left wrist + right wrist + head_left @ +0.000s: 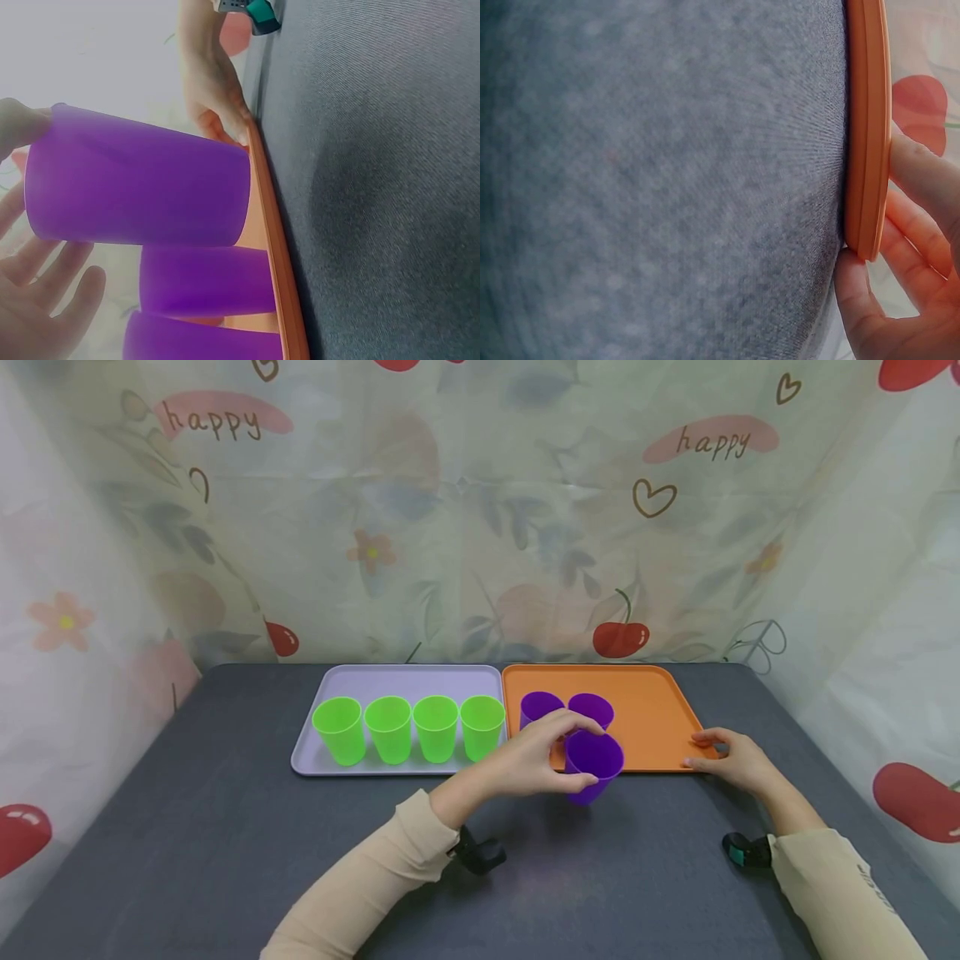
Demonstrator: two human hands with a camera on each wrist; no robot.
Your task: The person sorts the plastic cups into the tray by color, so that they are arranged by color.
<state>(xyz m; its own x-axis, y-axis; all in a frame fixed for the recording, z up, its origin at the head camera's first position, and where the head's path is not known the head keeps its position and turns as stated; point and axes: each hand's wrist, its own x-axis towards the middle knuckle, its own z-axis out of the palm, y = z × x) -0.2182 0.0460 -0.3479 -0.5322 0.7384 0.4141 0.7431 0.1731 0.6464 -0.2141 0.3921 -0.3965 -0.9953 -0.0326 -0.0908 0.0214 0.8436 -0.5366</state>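
A purple cup (594, 763) is held by my left hand (543, 753), thumb on its near side and fingers at the far side of its rim. This cup is near the front edge of the orange tray (648, 718), tilted a little. In the left wrist view the held cup (139, 180) overlaps the tray's rim. Two more purple cups, one at the left (540, 706) and one beside it (592, 706), stand upright on the tray, partly hidden by my left hand. My right hand (731, 760) grips the tray's front right corner, its thumb against the corner's edge (866, 225).
Left of the orange tray and against it lies a lavender tray (416, 678) bearing a row of several green cups (392, 731). Both trays lie on a dark grey cloth-covered table (225, 827). A printed curtain (457, 527) hangs behind and at both sides.
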